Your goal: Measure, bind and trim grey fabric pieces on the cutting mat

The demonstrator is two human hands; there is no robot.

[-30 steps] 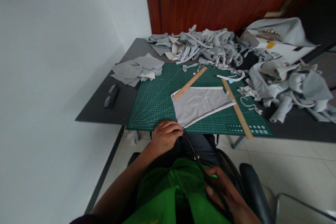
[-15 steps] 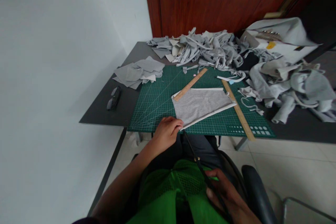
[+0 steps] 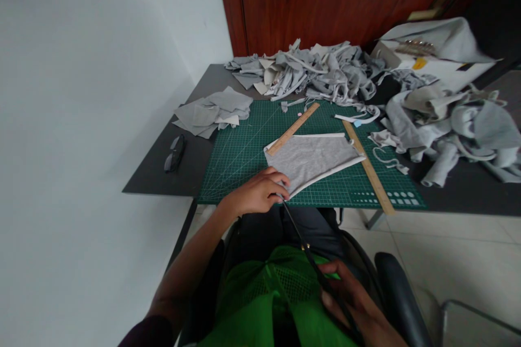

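A grey piece of fabric with white rolled edges lies on the green cutting mat. My left hand pinches its near left corner at the mat's front edge. My right hand, low at the right over my lap, is closed around the handles of long black scissors. The scissors' tip reaches up to the fabric corner by my left fingers. One wooden ruler overlaps the fabric's far left corner; another wooden ruler runs along its right end.
Grey fabric pieces lie at the mat's far left, glasses at the table's left. Fabric scraps are heaped at the back, with more cloth at the right. Behind that stands a white box. A chair armrest is at lower right.
My left hand has shifted slightly, its fingers now lying further over the fabric's near corner. The view has moved a little. My right hand still holds the scissors in much the same place.
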